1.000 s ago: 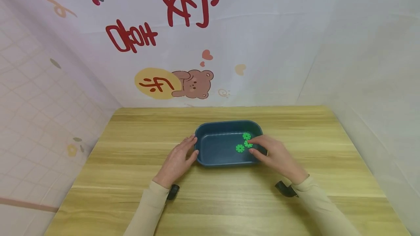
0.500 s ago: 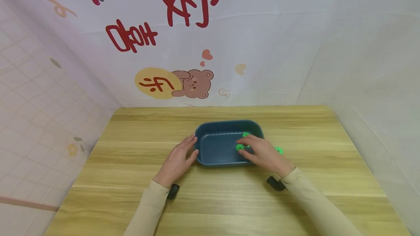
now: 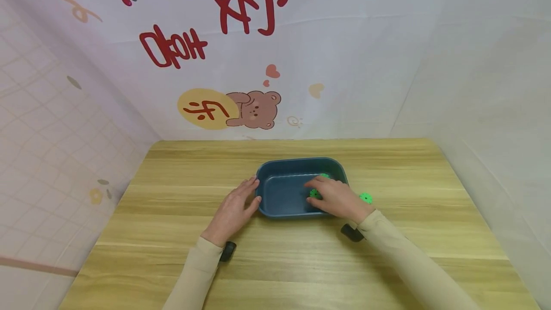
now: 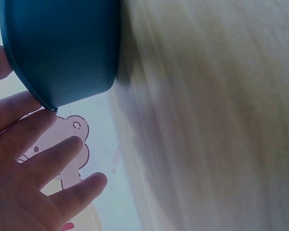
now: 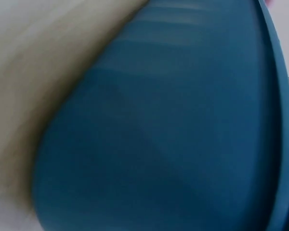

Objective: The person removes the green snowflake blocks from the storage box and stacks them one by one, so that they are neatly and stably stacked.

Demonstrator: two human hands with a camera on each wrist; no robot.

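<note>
The fingers (image 3: pixel 319 182) of the right hand (image 3: pixel 337 198) were bent and loosely parted above the floor of the blue tray (image 3: pixel 281 195). A green notched disc (image 3: pixel 315 193) showed in the gap between thumb and forefinger, partly covered; whether the fingertips touched it could not be told. At 1 o'clock from it, inside the tray, the edge of a second green disc (image 3: pixel 325 175) showed past the hand.

The left hand (image 3: pixel 232 212) was at the tray's 9 o'clock end, its fingertips resting against the rim, the others spread and nearly straight in the left wrist view. A third green disc (image 3: pixel 366 198) lay on the wood-grain surface (image 3: pixel 275 262) just outside the tray, at 3 o'clock.

The beige right sleeve (image 3: pixel 411 255) ran off toward 5 o'clock and the matching left sleeve (image 3: pixel 191 271) toward 7, a black wrist device (image 3: pixel 352 232) showing below the right hand.

Beyond the surface rose a pale printed cloth (image 3: pixel 366 61). From the tray, a brown cartoon bear (image 3: pixel 258 111) stood at 11 o'clock, with a yellow oval (image 3: pixel 208 109) bearing one red character at 10. Higher up, between 10 and 12, were larger red characters (image 3: pixel 243 8); all this writing appeared turned, and could not be read with certainty.
</note>
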